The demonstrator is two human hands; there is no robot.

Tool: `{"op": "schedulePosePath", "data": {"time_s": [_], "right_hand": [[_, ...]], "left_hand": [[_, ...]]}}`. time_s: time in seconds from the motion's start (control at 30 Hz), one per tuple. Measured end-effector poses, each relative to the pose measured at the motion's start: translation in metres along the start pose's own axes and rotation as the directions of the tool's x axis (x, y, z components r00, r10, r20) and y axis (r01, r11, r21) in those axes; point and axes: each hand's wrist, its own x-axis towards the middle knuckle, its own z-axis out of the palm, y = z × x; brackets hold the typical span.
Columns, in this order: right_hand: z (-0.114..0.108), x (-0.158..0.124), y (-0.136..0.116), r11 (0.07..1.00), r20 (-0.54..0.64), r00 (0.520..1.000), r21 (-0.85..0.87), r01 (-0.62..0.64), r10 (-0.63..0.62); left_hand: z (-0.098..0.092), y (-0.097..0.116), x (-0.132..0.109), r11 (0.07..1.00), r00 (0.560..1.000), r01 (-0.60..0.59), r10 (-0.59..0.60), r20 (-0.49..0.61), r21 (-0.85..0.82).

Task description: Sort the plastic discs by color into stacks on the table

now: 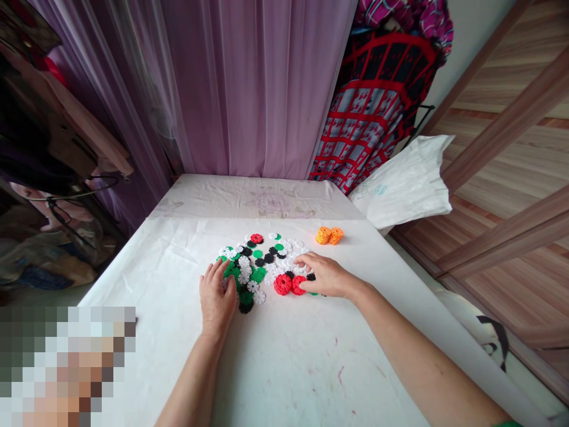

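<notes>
Plastic snowflake discs in green, black and white lie in a loose pile (245, 274) on the white-covered table. At the pile's left edge is my left hand (217, 298), its fingers spread and touching or just above the green discs. My right hand (329, 276) is at the pile's right side, thumb and fingers apart. Its thumb reaches the right one of two red disc stacks (283, 284), which stand side by side; whether it presses on the stack is hard to tell. Beneath its fingers lie white discs (284, 264) and a few black ones.
Two orange disc stacks (323, 236) sit together toward the table's far right. A single red disc (256, 238) rests at the pile's back. Beyond the right edge is a white plastic bag (404, 181). Purple curtains (258, 89) hang behind the table (284, 367).
</notes>
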Motion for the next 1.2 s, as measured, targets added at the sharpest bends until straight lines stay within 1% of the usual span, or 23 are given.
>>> {"op": "schedulePosePath", "data": {"time_s": [0.1, 0.23, 0.3, 0.37, 0.4, 0.47, 0.53, 0.7, 0.8, 0.87, 0.93, 1.0, 1.07, 1.1, 1.2], "right_hand": [[-0.004, 0.025, 0.001, 0.999, -0.08, 0.997, -0.032, 0.001, -0.004], [0.001, 0.082, -0.011, 0.986, -0.128, 0.99, -0.161, 0.037, -0.058], [0.007, 0.111, -0.022, 0.975, -0.127, 0.987, -0.21, 0.072, -0.101], [0.014, 0.134, -0.032, 0.966, -0.094, 0.987, -0.236, 0.106, -0.132], [0.017, 0.143, -0.037, 0.965, -0.071, 0.989, -0.24, 0.108, -0.128], [0.022, 0.156, -0.043, 0.968, -0.034, 0.995, -0.238, 0.083, -0.094], [0.027, 0.164, -0.046, 0.973, -0.025, 0.998, -0.228, 0.046, -0.053], [0.035, 0.176, -0.04, 0.987, -0.038, 0.999, -0.161, -0.017, 0.011], [0.031, 0.171, -0.034, 0.992, -0.04, 0.998, -0.109, -0.055, 0.051], [0.024, 0.155, -0.031, 0.997, -0.054, 0.997, -0.04, -0.06, 0.057], [0.015, 0.129, -0.028, 0.998, -0.074, 0.997, 0.061, -0.024, 0.029], [0.007, 0.095, -0.027, 0.992, -0.088, 0.996, 0.12, 0.045, -0.035], [0.003, 0.061, -0.027, 0.986, -0.075, 0.993, 0.135, 0.098, -0.088], [0.003, 0.047, -0.027, 0.987, -0.064, 0.994, 0.129, 0.098, -0.09], [0.006, 0.018, -0.029, 0.994, -0.049, 0.997, 0.081, 0.07, -0.066]], "left_hand": [[0.0, 0.0, 0.0, 1.0, 1.0, -0.005, 0.005, -0.014, -0.006], [0.0, -0.003, 0.0, 0.999, 1.0, -0.011, 0.011, -0.021, -0.039], [0.0, -0.005, -0.001, 0.998, 1.0, -0.011, 0.01, -0.02, -0.057], [0.001, -0.006, -0.002, 0.998, 1.0, -0.004, 0.002, -0.025, -0.063], [0.001, -0.007, -0.002, 0.998, 1.0, -0.001, -0.001, -0.029, -0.063], [0.003, -0.007, -0.003, 0.998, 0.999, 0.002, -0.004, -0.038, -0.062], [0.005, -0.006, -0.004, 0.998, 0.999, 0.003, -0.006, -0.048, -0.058], [0.006, -0.003, -0.005, 0.999, 0.998, -0.01, 0.007, -0.068, -0.038], [0.006, -0.002, -0.004, 0.999, 0.997, -0.021, 0.018, -0.071, -0.042], [0.005, -0.003, -0.004, 0.999, 0.997, -0.023, 0.019, -0.075, -0.049], [0.005, -0.003, -0.003, 0.998, 0.997, -0.024, 0.02, -0.075, -0.05], [0.005, -0.002, -0.002, 0.999, 0.997, -0.022, 0.019, -0.07, -0.045], [0.005, -0.002, -0.001, 0.999, 0.998, -0.02, 0.018, -0.06, -0.041], [0.005, -0.002, -0.001, 0.999, 0.998, -0.017, 0.015, -0.055, -0.04], [0.004, -0.001, 0.0, 0.999, 0.999, -0.005, 0.003, -0.043, -0.036]]}}
